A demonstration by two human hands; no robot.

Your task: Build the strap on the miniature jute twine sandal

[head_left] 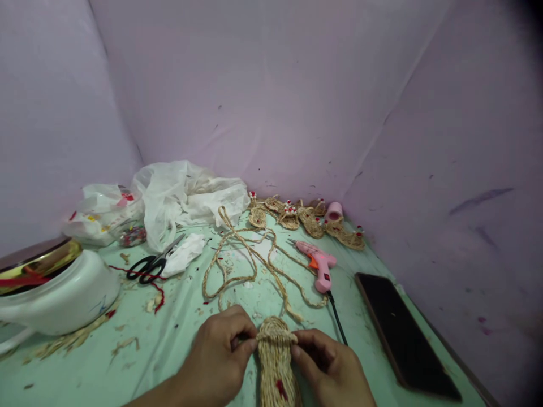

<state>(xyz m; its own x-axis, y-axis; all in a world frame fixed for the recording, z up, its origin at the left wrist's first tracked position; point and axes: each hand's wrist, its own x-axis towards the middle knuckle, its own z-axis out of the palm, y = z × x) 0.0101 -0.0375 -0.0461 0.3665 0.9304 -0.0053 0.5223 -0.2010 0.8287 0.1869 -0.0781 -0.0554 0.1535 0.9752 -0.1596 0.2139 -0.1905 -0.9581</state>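
Both hands pinch a small woven jute slipper (pixel 275 362) at the near edge of the green table cover (pixel 169 333). My left hand (pixel 220 353) grips its left side at the strap with fingers closed. My right hand (pixel 331 364) holds the right end of the strap, fingers also closed. A braided jute cord (pixel 250 263) loops across the table just beyond the slipper and runs up to it. A red mark shows on the slipper's sole.
A pink glue gun (pixel 319 265) with black cable lies right of the cord. A dark phone (pixel 403 333) lies at the right. Black scissors (pixel 150 265), plastic bags (pixel 186 195), a white pot (pixel 59 294) and several small finished jute slippers (pixel 314 223) sit farther off.
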